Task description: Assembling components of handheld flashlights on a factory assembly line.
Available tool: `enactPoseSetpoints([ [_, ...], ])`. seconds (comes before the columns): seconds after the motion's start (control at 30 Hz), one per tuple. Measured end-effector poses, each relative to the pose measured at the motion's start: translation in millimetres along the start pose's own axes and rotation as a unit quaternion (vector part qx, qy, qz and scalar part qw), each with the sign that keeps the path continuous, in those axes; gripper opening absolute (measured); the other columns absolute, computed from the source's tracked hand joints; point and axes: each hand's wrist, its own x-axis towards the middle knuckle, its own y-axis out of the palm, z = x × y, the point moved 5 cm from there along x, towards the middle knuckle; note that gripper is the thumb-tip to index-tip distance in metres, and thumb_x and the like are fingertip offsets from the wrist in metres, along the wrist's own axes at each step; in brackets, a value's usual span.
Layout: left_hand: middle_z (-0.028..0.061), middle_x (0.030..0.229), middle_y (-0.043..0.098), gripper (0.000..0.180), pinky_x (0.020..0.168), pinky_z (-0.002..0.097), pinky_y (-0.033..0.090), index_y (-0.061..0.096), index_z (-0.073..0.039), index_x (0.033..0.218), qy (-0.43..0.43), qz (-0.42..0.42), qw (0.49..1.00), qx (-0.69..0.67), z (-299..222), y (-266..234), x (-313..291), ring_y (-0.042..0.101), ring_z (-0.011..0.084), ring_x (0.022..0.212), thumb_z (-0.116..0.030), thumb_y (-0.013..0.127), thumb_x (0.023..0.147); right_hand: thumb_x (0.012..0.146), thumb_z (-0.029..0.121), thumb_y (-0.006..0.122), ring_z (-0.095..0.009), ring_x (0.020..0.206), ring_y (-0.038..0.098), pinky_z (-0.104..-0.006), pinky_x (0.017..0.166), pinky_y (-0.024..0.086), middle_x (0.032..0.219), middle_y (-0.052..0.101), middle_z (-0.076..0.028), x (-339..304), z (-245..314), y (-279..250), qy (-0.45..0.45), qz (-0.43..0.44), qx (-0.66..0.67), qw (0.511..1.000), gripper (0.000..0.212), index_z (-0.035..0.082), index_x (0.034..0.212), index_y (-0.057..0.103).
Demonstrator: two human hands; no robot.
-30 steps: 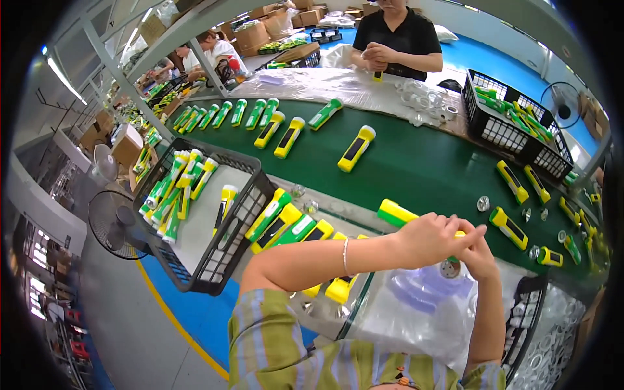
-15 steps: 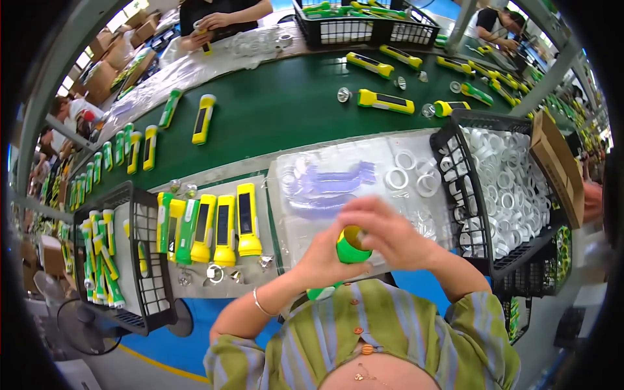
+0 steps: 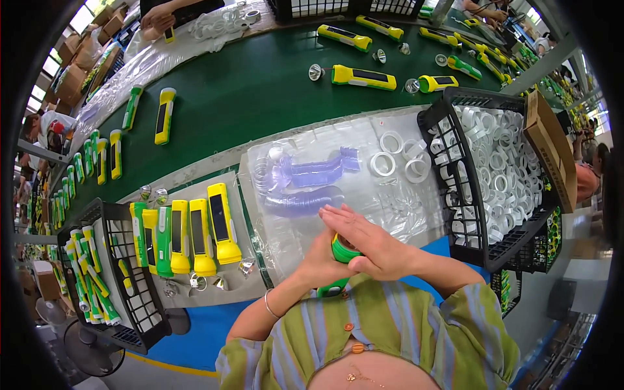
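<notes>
A green flashlight (image 3: 340,253) stands on end close to my body, its head up and its lower end tilted toward me. My left hand (image 3: 316,258) is wrapped round it from the left. Across the top lies my right hand (image 3: 377,246), fingers together and straight, the thumb on the near side of the head. The right palm hides most of the head's opening. Clear purplish plastic lens discs (image 3: 305,201) lie stacked in rows on the plastic-covered board beyond my hands. Several white rings (image 3: 382,164) rest to the right of the discs.
A black crate (image 3: 455,214) full of white rings stands at right, a cardboard flap (image 3: 549,149) beside it. Yellow and green flashlights (image 3: 200,227) line the left mat near a crate (image 3: 156,335). More flashlights (image 3: 364,77) and reflectors lie on the green belt (image 3: 240,97). Other people work beyond.
My right hand, blurred and lifted beside the flashlight's open head before, now lies over it. My left hand keeps its hold. The whole view has shifted with my head.
</notes>
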Motion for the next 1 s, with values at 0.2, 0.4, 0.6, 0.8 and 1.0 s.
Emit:
enactPoseSetpoints([
  [0.2, 0.0138, 0.135, 0.030, 0.089, 0.102, 0.0364, 0.031, 0.011, -0.003, 0.139, -0.003, 0.054, 0.989, -0.138, 28, -2, 4, 0.031, 0.0227, 0.127, -0.022, 0.069, 0.073, 0.088, 0.053, 0.037, -0.036, 0.131, 0.026, -0.0479, 0.108, 0.013, 0.139, 0.029, -0.021, -2, -19, 8, 0.034, -0.018, 0.019, 0.999, 0.076, -0.003, 0.137, 0.020],
  [0.4, 0.0141, 0.128, 0.041, 0.061, 0.093, 0.0374, 0.042, 0.024, -0.006, 0.135, -0.067, -0.059, 0.954, -0.287, 46, -5, -2, 0.048, 0.0265, 0.113, -0.023, 0.049, 0.082, 0.086, 0.058, 0.039, -0.035, 0.130, 0.027, -0.0506, 0.108, 0.009, 0.140, 0.028, -0.020, 3, -26, 14, 0.025, -0.038, -0.034, 0.998, 0.082, -0.002, 0.137, 0.019],
  [0.6, 0.0208, 0.096, 0.057, 0.036, 0.065, 0.0374, 0.050, 0.039, -0.006, 0.106, -0.022, -0.038, 0.921, -0.387, 50, -26, 0, 0.059, 0.0275, 0.070, -0.026, 0.055, 0.081, 0.069, 0.019, 0.071, -0.029, 0.096, 0.051, -0.0357, 0.081, 0.044, 0.110, 0.051, -0.014, -5, -79, -5, 0.100, -0.263, -0.180, 0.942, 0.050, 0.003, 0.114, 0.054],
  [0.8, 0.0243, 0.089, 0.056, 0.041, 0.061, 0.0359, 0.049, 0.041, -0.006, 0.106, -0.005, -0.051, 0.930, -0.363, 43, -26, 1, 0.058, 0.0291, 0.068, -0.033, 0.056, 0.080, 0.061, 0.009, 0.073, -0.021, 0.073, 0.057, -0.0312, 0.061, 0.047, 0.086, 0.059, -0.006, -16, -86, 3, -0.012, -0.235, -0.308, 0.922, 0.038, 0.004, 0.098, 0.062],
  [1.0, 0.0217, 0.097, 0.055, 0.045, 0.067, 0.0358, 0.050, 0.035, -0.005, 0.113, -0.002, -0.032, 0.948, -0.317, 42, -22, 0, 0.059, 0.0280, 0.076, -0.031, 0.056, 0.083, 0.063, 0.009, 0.072, -0.020, 0.070, 0.060, -0.0297, 0.057, 0.047, 0.084, 0.063, -0.005, -13, -30, -32, -0.068, -0.257, -0.239, 0.934, 0.026, 0.005, 0.088, 0.064],
])
